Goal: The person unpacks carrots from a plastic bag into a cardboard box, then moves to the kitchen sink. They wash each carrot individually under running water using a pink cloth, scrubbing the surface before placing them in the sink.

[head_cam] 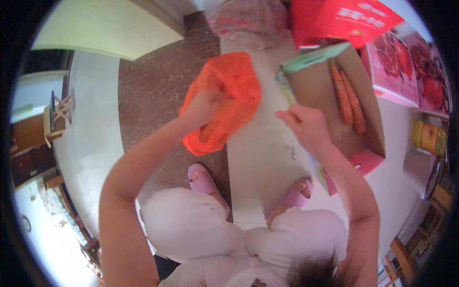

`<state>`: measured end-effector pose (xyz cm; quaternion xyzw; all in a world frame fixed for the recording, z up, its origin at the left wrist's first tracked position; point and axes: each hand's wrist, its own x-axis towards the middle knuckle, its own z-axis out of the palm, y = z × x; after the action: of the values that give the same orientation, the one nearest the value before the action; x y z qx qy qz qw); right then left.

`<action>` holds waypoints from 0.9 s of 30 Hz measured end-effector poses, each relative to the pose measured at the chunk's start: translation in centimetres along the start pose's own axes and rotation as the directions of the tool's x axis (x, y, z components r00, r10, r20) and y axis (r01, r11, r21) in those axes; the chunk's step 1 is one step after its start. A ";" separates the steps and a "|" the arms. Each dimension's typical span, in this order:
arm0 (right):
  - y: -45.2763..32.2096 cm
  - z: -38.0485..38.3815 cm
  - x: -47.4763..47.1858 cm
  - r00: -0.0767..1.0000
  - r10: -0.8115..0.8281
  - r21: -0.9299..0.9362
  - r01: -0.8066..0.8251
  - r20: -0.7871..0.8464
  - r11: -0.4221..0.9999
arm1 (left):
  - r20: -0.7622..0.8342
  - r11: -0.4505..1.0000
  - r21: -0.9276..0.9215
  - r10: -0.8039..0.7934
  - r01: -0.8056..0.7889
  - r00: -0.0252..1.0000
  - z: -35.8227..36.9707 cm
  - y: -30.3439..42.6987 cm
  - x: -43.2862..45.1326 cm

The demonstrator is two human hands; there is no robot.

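An orange-red plastic bag (236, 107) is in front of me, over the brown part of the floor. My left hand (209, 102) reaches into its folds; the fingertips are blurred and partly hidden, so what they grip does not show. On the right stands an open cardboard box (308, 88) with a green end flap and a pink near end. Two carrots (346, 97) lie side by side inside, along its right wall. My right hand (310, 125) grips the box's left edge, thumb outside.
A red bag (344, 21) and a pink pomegranate carton (392, 68) stand beyond the box. A crumpled pinkish plastic bag (247, 21) lies at the far end. To the right is a yellow-lidded jar (428, 136). My slippered feet (204, 181) are below, and a pale panel (107, 25) rises upper left.
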<state>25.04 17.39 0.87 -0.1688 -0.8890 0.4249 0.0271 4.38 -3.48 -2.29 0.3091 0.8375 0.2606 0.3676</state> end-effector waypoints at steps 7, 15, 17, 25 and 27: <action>-3.3 13.2 7.9 0.563 -0.601 -0.161 0.791 0.568 0.590 | -0.288 0.912 0.388 -0.013 0.129 0.958 2.7 -10.0 -4.1; -4.1 21.3 13.2 0.606 -0.517 -0.492 0.794 0.604 0.356 | -0.409 0.853 0.458 -0.047 0.250 0.911 -0.3 -12.0 -2.1; -4.5 21.6 14.1 0.589 -0.495 -0.523 0.804 0.638 0.284 | -0.453 0.831 0.485 -0.029 0.273 0.891 -0.3 -12.5 -1.9; -8.0 10.5 11.8 0.885 -0.453 -0.024 0.453 -0.110 0.891 | -0.413 0.775 0.472 -0.227 0.420 0.882 -0.7 -15.1 -1.6; -6.9 5.9 10.2 0.966 -0.080 0.357 0.166 -0.244 0.919 | -0.368 0.832 0.396 -0.244 0.388 0.897 -2.3 -13.1 -1.9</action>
<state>12.42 12.22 1.40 -0.1508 -0.7915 0.5624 0.1860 -0.66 -14.08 -8.77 0.1991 0.9608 0.0338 0.1900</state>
